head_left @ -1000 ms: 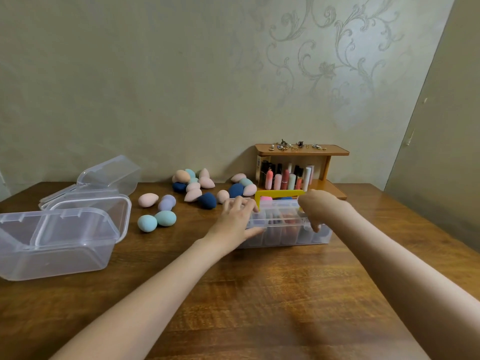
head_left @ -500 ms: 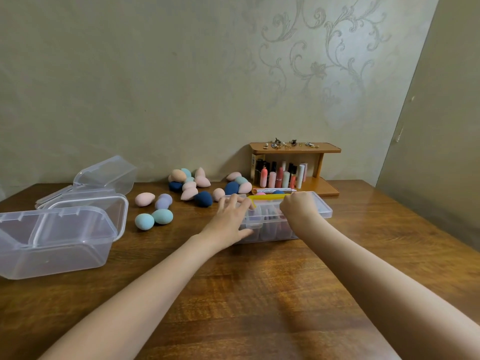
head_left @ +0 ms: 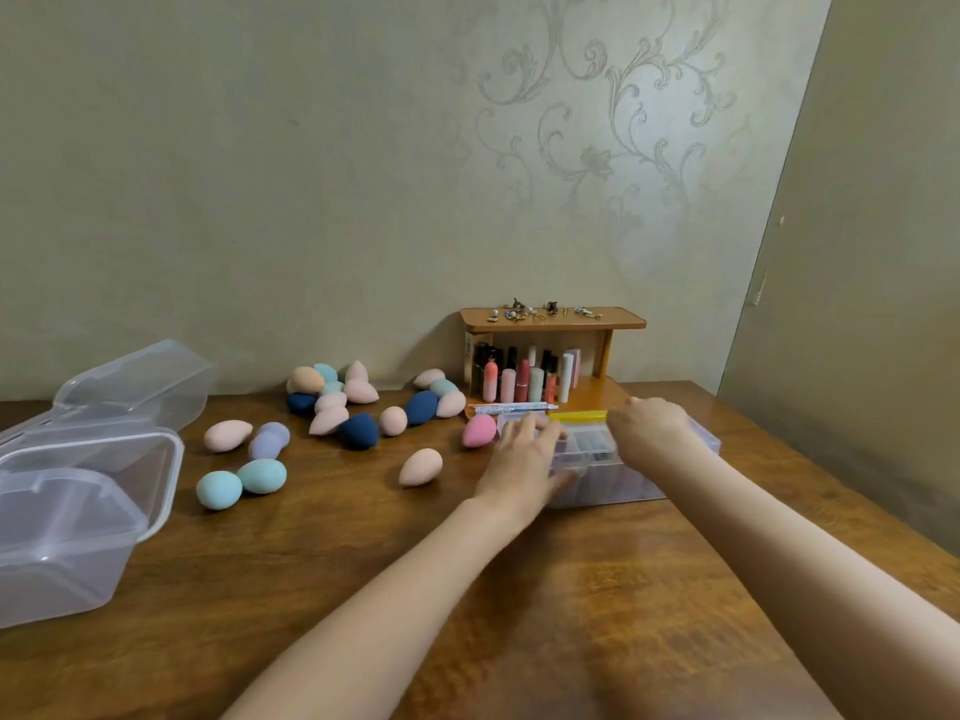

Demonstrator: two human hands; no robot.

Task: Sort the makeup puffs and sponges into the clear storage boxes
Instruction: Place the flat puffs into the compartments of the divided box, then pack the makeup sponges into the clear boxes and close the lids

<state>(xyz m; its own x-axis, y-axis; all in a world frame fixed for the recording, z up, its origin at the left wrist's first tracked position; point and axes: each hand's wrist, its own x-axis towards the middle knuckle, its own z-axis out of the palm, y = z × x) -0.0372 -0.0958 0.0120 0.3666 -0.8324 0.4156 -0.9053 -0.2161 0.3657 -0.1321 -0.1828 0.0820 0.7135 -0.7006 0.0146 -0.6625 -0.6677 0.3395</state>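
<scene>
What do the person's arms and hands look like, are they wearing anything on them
Both arms are bare from the hands back to the frame's edge: no sleeves show. The left hand and the right hand carry no gloves, and no rings, watch or bracelets are visible. The picture is slightly blurred, so the fingernails cannot be made out.

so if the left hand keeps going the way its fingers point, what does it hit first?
The left hand lies on the clear compartment box, fingers pointing away and slightly right. Straight on, probably the glittery pen behind the box, then the wooden shelf's lipsticks; depth is unclear.
</scene>
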